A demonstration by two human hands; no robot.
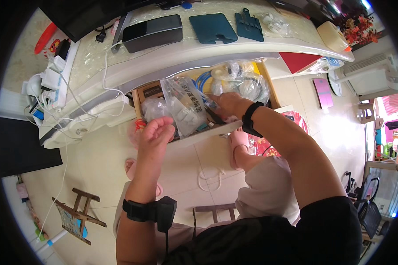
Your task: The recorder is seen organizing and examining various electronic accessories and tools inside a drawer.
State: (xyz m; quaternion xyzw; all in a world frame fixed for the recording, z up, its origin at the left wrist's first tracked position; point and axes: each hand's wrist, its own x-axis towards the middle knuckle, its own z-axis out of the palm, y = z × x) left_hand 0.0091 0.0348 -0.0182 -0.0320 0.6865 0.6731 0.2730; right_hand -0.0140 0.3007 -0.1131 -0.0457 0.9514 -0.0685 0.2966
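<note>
An open wooden drawer (275,90) is pulled out before me, filled with bagged items. My right hand (230,103) reaches into its right half, fingers pointing down by a coiled blue cable (204,82) and clear plastic bags (252,86). Its fingertips are partly hidden, so whether they grip something cannot be told. My left hand (157,132) hovers over the drawer's front left part, fingers loosely curled, nothing visible in them. Near it lie a clear bag with printed writing (185,107), a crumpled translucent bag (154,108) and a brown cardboard box (151,90).
Above the drawer, the desktop holds a black box (153,33), a dark teal case (213,28) and a teal tool holder (249,25). White cables hang from a loaded power strip (53,86) at left. A folding stool (78,215) and red bag (263,142) are on the floor.
</note>
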